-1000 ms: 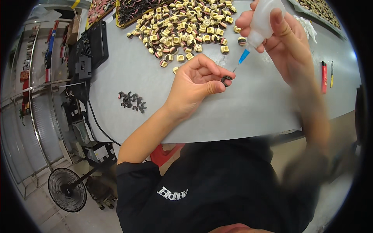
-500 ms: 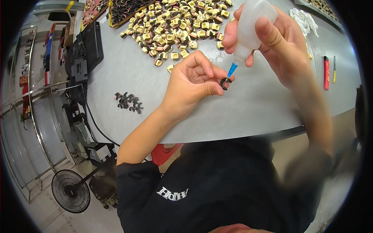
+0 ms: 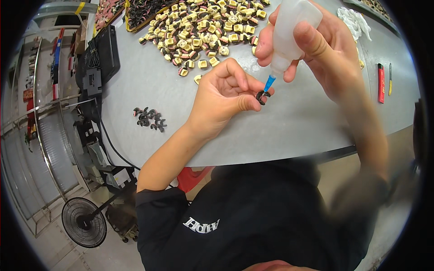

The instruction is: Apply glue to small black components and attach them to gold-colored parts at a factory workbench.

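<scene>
Between the thumb and fingers of my left hand [image 3: 222, 92] is a small curved black piece [image 3: 261, 98]. My right hand [image 3: 325, 52] grips a translucent white squeeze bottle [image 3: 291, 34], tilted nozzle-down. Its blue needle tip [image 3: 270, 83] points at the black piece, right at it; whether they touch I cannot tell. A little pile of similar black pieces [image 3: 149, 118], some with pink on them, lies on the grey table [image 3: 181, 149] left of my left forearm. Beyond my hands spreads a large heap of small cream, black and pink pieces [image 3: 210, 38].
At the right lie a red cutter-like tool [image 3: 381, 83] and a thin yellow-handled tool [image 3: 390, 81]. A crumpled white cloth [image 3: 355, 22] rests behind them. Trays of pink pieces [image 3: 106, 13] and black pieces [image 3: 147, 13] stand far left, near a black device [image 3: 101, 58] with a cable.
The bottle and its blue tip have shifted very slightly, staying at the black piece. My left hand keeps its pinch in nearly the same place.
</scene>
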`<act>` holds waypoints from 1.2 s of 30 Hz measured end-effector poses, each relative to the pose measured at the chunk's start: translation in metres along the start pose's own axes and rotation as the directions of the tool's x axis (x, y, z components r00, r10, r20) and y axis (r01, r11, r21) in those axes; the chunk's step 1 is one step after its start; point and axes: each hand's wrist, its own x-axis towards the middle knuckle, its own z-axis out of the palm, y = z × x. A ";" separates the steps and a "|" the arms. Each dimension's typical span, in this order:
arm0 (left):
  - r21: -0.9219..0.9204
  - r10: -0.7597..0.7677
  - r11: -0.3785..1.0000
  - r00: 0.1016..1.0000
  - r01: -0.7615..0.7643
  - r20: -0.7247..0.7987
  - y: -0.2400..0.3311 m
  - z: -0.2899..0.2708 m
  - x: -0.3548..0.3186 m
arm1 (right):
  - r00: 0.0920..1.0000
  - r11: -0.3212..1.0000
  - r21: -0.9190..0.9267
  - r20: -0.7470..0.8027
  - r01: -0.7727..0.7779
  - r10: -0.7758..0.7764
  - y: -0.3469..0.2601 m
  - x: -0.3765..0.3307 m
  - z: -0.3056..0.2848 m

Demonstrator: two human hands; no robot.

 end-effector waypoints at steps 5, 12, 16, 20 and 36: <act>0.008 -0.012 1.000 1.000 0.012 -0.011 0.001 0.000 0.000 | 0.999 0.999 -0.024 -0.035 -0.022 0.021 -0.001 0.000 0.002; -0.016 -0.013 1.000 1.000 0.012 -0.011 0.000 0.000 0.000 | 1.000 1.000 0.019 -0.006 0.000 0.000 0.001 -0.002 -0.001; -0.039 -0.014 0.999 1.000 0.014 0.005 0.000 -0.002 0.000 | 1.000 0.999 0.038 -0.018 -0.006 0.007 0.000 -0.002 0.000; -0.024 -0.016 1.000 1.000 0.016 0.006 0.001 -0.001 0.000 | 0.998 1.000 -0.021 -0.057 -0.013 0.012 -0.005 -0.001 -0.001; 0.008 0.003 1.000 1.000 -0.003 0.020 0.000 -0.001 0.000 | 0.998 0.997 -0.073 -0.056 0.031 -0.035 -0.002 -0.002 -0.001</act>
